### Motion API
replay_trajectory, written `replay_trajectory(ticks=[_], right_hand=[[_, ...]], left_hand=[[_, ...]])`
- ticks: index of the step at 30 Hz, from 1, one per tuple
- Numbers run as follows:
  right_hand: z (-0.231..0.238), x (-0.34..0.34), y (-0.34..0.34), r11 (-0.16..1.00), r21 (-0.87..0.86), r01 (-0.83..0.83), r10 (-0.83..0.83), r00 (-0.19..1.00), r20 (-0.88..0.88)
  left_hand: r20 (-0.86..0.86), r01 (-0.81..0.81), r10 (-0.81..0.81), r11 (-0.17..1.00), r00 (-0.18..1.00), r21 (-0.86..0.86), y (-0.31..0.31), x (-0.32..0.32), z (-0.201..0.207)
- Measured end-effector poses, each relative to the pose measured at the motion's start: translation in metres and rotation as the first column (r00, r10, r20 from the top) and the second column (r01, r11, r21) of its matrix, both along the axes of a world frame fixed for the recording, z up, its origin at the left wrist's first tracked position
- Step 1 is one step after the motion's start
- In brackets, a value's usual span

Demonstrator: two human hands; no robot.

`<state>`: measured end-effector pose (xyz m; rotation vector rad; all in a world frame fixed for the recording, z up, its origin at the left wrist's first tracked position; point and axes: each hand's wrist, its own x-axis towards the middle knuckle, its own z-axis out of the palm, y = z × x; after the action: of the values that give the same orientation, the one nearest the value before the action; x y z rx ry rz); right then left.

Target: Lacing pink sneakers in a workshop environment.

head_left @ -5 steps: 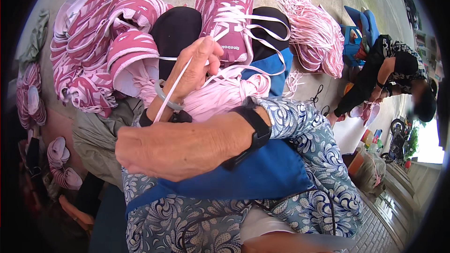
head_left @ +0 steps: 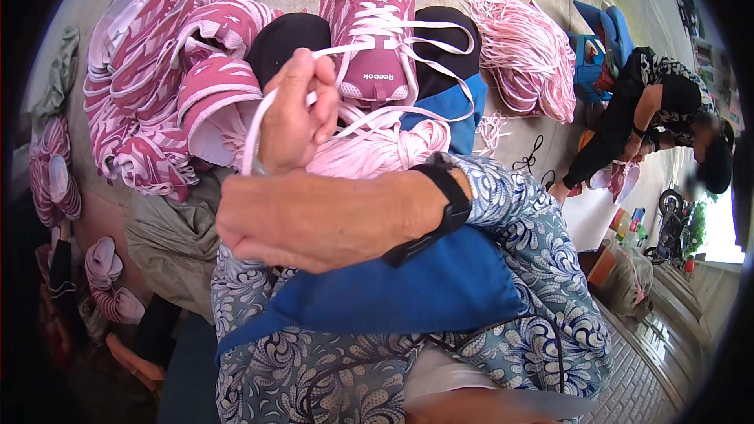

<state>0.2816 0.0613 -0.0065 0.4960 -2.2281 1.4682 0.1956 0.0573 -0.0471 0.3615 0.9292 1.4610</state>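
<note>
A pink sneaker (head_left: 381,51) rests between my black-clad knees, toe pointing away, with white lace threaded through its upper eyelets. My left hand (head_left: 300,110) is closed beside it on the left, pinching a pale shoelace (head_left: 336,50) that runs out from the shoe. From there the lace drops to my right hand (head_left: 255,224), which crosses over my left forearm in a fist; its fingertips are hidden. A second lace length loops loosely to the right of the shoe. On my lap lies a bundle of pink laces (head_left: 373,153), partly covered by my hands.
Stacked pink sneakers (head_left: 145,63) fill the left side. A large heap of pink laces (head_left: 526,51) lies on the floor at right. Farther right, another person (head_left: 667,106) bends over a pink shoe. More shoes (head_left: 102,267) lie at lower left.
My left hand has moved left, away from the shoe, and the lace now stretches from the eyelets to it. My right hand has shifted slightly right and up.
</note>
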Motion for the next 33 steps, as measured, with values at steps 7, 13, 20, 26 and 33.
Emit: replay_trajectory(ticks=[7, 13, 20, 26, 33], right_hand=[[-0.017, 0.085, 0.09, 0.663, 0.107, 0.741, -0.715, 0.584, 0.384], [-0.053, 0.101, 0.109, 0.445, 0.35, 0.824, -0.886, 0.348, 0.307], [-0.063, 0.095, 0.116, 0.43, 0.431, 0.794, -0.903, 0.384, 0.193], [-0.063, 0.083, 0.126, 0.363, 0.493, 0.791, -0.924, 0.375, 0.079], [-0.057, 0.069, 0.133, 0.355, 0.505, 0.787, -0.921, 0.388, 0.043]], left_hand=[[0.501, -0.38, 0.079, 0.754, 0.862, 0.535, -0.063, -0.059, 0.061], [0.714, -0.557, -0.167, 0.516, 0.68, 0.651, -0.077, -0.067, 0.097], [0.566, -0.538, 0.182, 0.629, 0.804, 0.561, -0.087, -0.074, 0.08], [0.016, -0.406, 0.46, 0.767, 0.888, 0.496, -0.1, -0.094, 0.069], [0.095, -0.504, 0.509, 0.774, 0.855, 0.384, -0.112, -0.104, 0.063]])
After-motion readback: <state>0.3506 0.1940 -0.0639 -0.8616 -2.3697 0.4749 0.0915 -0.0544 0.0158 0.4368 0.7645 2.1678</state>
